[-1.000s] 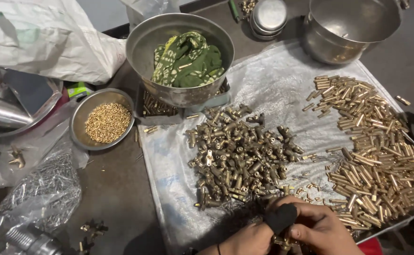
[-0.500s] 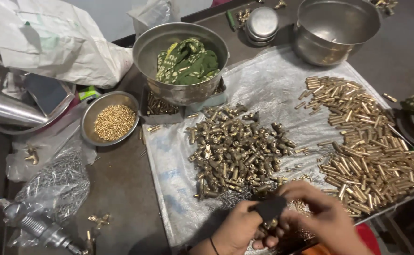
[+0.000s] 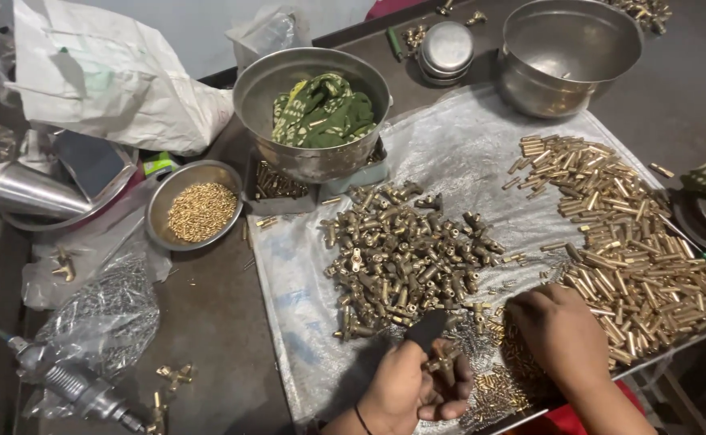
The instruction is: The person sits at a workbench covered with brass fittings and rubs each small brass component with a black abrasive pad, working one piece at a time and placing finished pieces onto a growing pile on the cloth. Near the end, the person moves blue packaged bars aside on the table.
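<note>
My left hand (image 3: 417, 385) is at the near edge of the table, closed around a small brass fitting (image 3: 443, 365) and a dark flat piece (image 3: 426, 329) that sticks up above the fingers. My right hand (image 3: 561, 332) lies palm down just right of it, fingers curled over small brass bits near the front of the clear plastic sheet (image 3: 458, 153). A heap of brass fittings (image 3: 401, 258) lies just beyond both hands. A long pile of brass tubes (image 3: 627, 234) runs along the right.
A steel bowl (image 3: 276, 80) with green cloth stands at the back centre, an empty steel bowl (image 3: 571, 52) at back right. A shallow dish (image 3: 159, 205) of small brass grains sits left. Plastic bags, a white sack (image 3: 111, 80) and a metal tool (image 3: 71, 387) crowd the left.
The view has shifted down and right. My hands have separated: the right hand moved off the dark piece onto the small brass bits, while the left keeps its hold.
</note>
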